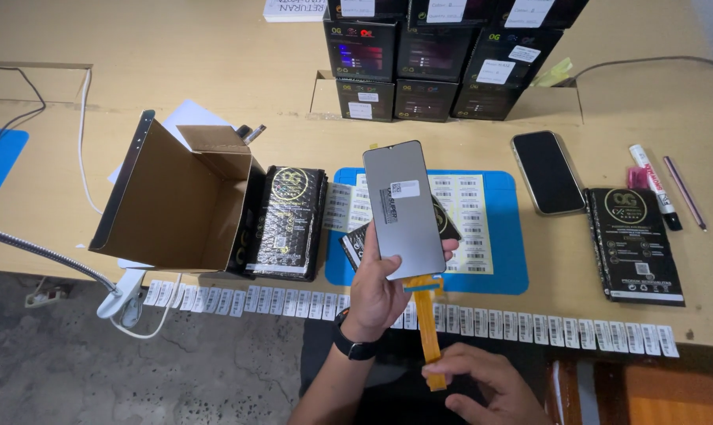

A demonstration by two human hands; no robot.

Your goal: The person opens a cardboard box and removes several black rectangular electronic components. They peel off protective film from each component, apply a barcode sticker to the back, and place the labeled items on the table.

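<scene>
My left hand (380,287) holds a grey phone display panel (403,208) upright by its lower edge, over the front of a wooden table. An orange flex ribbon (427,330) hangs down from the panel's bottom. My right hand (482,386) sits below the table edge with its fingers at the ribbon's lower end. A small white sticker sits on the panel's back. Behind the panel lies a black flat packet (356,240) on a blue mat (506,267) covered with sheets of barcode labels (470,212).
An open cardboard box (175,197) lies on its side at left, next to a stack of black packets (285,220). A phone (547,171), a black box (636,244) and markers (655,185) lie at right. Black boxes (435,55) are stacked at the back. Barcode labels (529,327) line the front edge.
</scene>
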